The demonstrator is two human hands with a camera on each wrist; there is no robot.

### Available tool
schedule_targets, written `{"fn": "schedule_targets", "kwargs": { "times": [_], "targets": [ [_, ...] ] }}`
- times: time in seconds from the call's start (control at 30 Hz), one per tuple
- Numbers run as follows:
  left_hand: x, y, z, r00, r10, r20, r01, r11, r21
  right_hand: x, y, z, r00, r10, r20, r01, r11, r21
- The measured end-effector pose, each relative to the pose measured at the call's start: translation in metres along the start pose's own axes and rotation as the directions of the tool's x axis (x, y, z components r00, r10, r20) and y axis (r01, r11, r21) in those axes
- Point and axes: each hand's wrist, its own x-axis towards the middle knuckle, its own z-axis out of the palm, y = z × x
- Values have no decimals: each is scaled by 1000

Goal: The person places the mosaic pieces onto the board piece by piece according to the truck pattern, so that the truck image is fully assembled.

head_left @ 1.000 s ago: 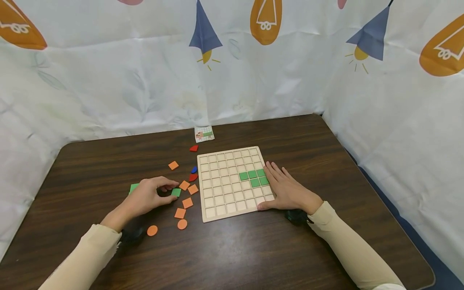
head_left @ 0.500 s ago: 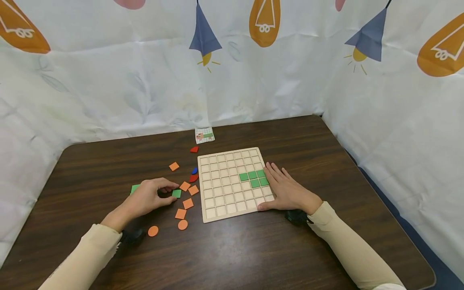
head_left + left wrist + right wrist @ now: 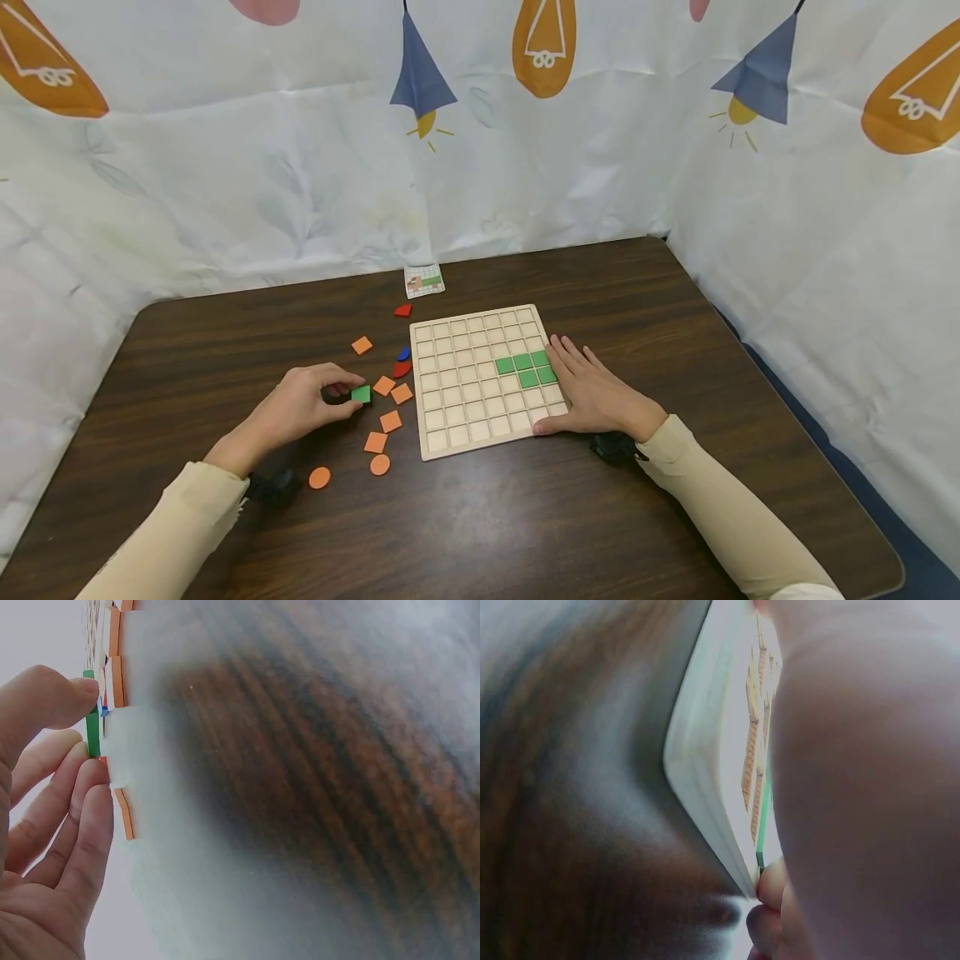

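My left hand pinches a green square tile between thumb and fingertips. In the left wrist view the tile appears edge-on between them. My right hand rests with straight fingers on the right edge of a pale wooden grid board. Several green tiles fill cells near that edge, close to the right fingertips. The right wrist view has the board's corner beside the hand, with a green edge above its surface.
Several orange square tiles lie between the left hand and the board. Orange discs are nearer the front. Red pieces and a blue piece lie along the board's left edge. A small printed grid card is at the back of the table.
My left hand has lifted the green tile slightly and drawn it a little left. The green patch behind that hand no longer shows. My right hand stays on the board.
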Motion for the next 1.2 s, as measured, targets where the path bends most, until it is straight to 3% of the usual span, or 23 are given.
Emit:
{"fn": "schedule_targets", "kwargs": {
  "times": [0.67,1.0,1.2],
  "targets": [
    [23,20,5,998,21,-65,-21,1000,-6,-1,2,0,1000,-3,-9,3,1000,5],
    [44,42,11,997,55,-53,-58,997,-59,1,-2,-3,1000,0,-8,0,1000,-4],
    [57,56,19,997,78,3,-77,992,-103,-1,-2,-2,1000,2,-6,-2,1000,-5]
  ]
}}
